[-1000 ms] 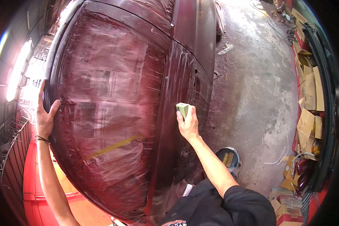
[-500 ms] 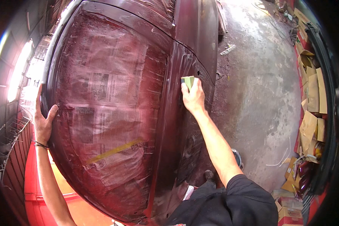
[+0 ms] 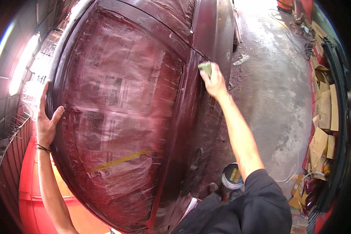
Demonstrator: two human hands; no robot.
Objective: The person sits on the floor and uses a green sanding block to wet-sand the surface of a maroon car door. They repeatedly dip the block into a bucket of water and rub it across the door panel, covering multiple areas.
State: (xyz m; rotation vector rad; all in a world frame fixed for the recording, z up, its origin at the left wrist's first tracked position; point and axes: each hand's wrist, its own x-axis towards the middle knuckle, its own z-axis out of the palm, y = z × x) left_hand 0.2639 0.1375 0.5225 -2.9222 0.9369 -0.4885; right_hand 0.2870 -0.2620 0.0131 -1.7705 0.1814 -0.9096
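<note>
On the dark red car body (image 3: 206, 128), right hand (image 3: 214, 82) grips a green sanding pad (image 3: 205, 68) flat against the panel beside the window, fingers closed over it. Left hand (image 3: 46, 123) is spread open, braced on the window's far edge. Best practice here, I'd judge: keep the pad flat, even pressure, stay off the newspaper masking (image 3: 113, 105) and yellow tape (image 3: 119, 160). Round tin (image 3: 231, 176) sits on the concrete floor (image 3: 277, 97) near the feet; cardboard scraps (image 3: 323, 117) lie well to the right.
</note>
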